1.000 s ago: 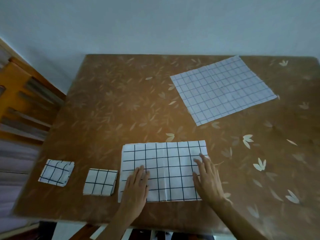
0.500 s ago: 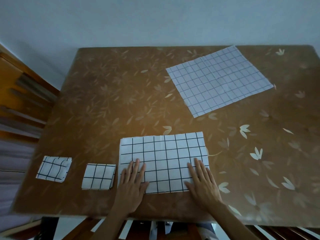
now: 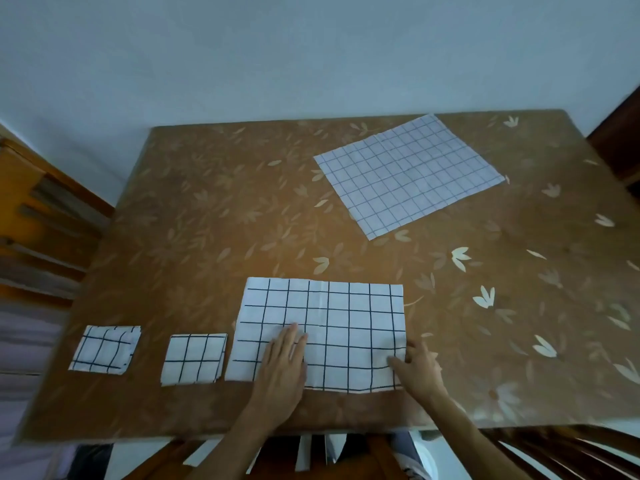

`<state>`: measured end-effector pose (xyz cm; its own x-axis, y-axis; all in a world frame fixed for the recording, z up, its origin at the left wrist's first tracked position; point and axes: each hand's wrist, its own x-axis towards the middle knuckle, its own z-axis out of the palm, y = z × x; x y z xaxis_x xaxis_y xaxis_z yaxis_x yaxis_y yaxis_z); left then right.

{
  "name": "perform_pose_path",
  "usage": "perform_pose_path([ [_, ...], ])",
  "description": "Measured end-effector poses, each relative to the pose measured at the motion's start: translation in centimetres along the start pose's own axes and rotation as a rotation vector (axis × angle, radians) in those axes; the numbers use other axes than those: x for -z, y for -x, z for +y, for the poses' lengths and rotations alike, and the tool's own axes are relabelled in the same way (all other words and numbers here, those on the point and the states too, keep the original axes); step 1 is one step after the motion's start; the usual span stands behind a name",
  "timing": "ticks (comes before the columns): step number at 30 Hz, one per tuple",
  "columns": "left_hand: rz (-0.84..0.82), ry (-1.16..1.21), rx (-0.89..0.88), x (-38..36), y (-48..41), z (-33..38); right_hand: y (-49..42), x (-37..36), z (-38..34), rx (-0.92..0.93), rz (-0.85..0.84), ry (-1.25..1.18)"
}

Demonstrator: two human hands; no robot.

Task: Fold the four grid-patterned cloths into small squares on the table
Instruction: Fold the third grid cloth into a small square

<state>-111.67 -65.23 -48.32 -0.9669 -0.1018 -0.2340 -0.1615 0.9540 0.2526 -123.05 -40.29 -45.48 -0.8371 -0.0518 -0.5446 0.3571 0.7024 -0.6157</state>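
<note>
Your left hand (image 3: 282,363) lies flat on the half-folded cloth (image 3: 332,323), fingers (image 3: 292,336) straight and close together, palm down. It holds nothing; it just presses on the cloth near its front edge. Your right hand (image 3: 417,367) is at the cloth's right front corner. Its thumb (image 3: 394,361) lies on top of the cloth and the other fingers curl at the cloth's right edge. I cannot tell if they are under the edge and pinching it, or only touching it.

The half-folded cloth is a wide white shape with thick dark lines. It reaches from just left of your left hand across to your right hand. A crease runs down its middle, a bit right of your left fingertips.

Just left of your left hand, past the cloth's edge, sits a small folded square (image 3: 194,358). It lies just beside the big cloth; I cannot tell if they touch. Further left of it is another small folded square (image 3: 105,348), apart from the first one.

Far ahead of your right hand, well apart from it, the open cloth (image 3: 408,174) lies flat and turned a bit. Its lines are thin and pale.

All four rest on the brown table (image 3: 214,230) with leaf shapes on it.
</note>
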Motion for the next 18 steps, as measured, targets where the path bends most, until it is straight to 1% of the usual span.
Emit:
perform_pose_path([
  [3,-0.091,0.137,-0.093,1.4,0.8,2.5,1.2,0.5,-0.9,-0.027,-0.055,-0.240],
  [5,-0.122,0.195,-0.119,2.2,1.5,4.3,1.9,0.6,-1.5,-0.039,-0.052,-0.389],
  [7,-0.123,0.250,-0.103,2.5,1.9,5.7,3.0,0.8,-2.4,-0.045,-0.046,-0.490],
  [9,-0.095,0.273,-0.070,2.5,2.0,6.6,4.4,1.1,-3.4,-0.002,-0.066,-0.562],
  [11,-0.026,0.310,-0.036,2.4,2.0,7.0,5.8,1.4,-4.3,0.082,-0.096,-0.591],
  [14,0.077,0.432,0.020,2.7,1.7,7.1,7.7,2.0,-5.4,0.200,-0.161,-0.611],
  [16,0.094,0.534,0.050,3.5,1.5,6.8,8.7,2.5,-6.1,0.267,-0.206,-0.599],
  [18,0.091,0.704,0.088,5.0,1.5,6.4,9.4,3.0,-6.3,0.297,-0.220,-0.586],
])
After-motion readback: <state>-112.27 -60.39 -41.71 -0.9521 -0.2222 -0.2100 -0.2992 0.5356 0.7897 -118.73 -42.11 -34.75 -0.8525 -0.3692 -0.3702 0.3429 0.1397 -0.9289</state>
